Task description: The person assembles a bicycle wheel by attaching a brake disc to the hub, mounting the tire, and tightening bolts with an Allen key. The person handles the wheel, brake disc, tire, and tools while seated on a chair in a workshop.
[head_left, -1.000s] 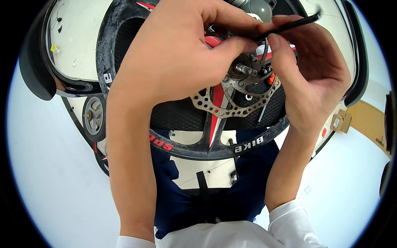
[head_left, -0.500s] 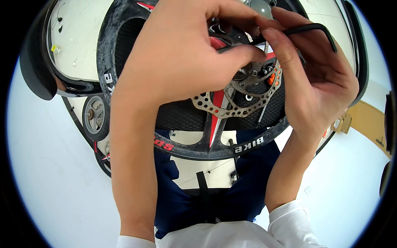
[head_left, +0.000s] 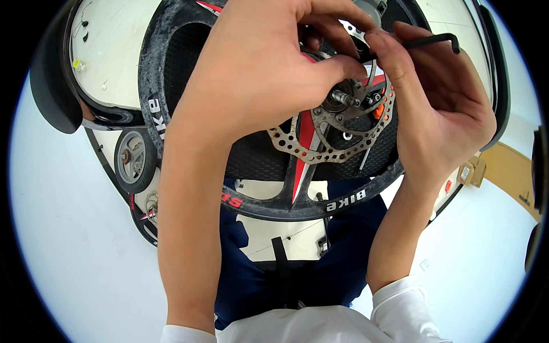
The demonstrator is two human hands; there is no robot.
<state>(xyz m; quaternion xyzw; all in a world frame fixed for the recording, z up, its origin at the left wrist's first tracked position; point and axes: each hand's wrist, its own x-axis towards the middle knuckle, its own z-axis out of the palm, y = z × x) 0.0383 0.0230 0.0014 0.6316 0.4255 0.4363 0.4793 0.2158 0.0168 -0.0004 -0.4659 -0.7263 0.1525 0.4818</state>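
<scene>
A black spoked bicycle wheel with red and white markings lies in front of me. Its perforated brake disc faces up, and a threaded axle end sticks out of the hub. My right hand pinches a black hex key between thumb and fingers; its short bent end points away to the right. Over the hub, my left hand is closed, thumb against fingers. A dark piece shows between them in line with the key, but the fingers hide most of it. Both hands' fingertips nearly meet above the disc.
Further left lies a smaller wheel with grey spokes. A grey rounded dome sits just past my fingertips. Small orange parts show through the disc. To the right is a small cardboard box.
The hex key has turned in my right hand, so its bent end now looks much shorter. My left hand has shifted slightly right, and more of the axle end shows.
</scene>
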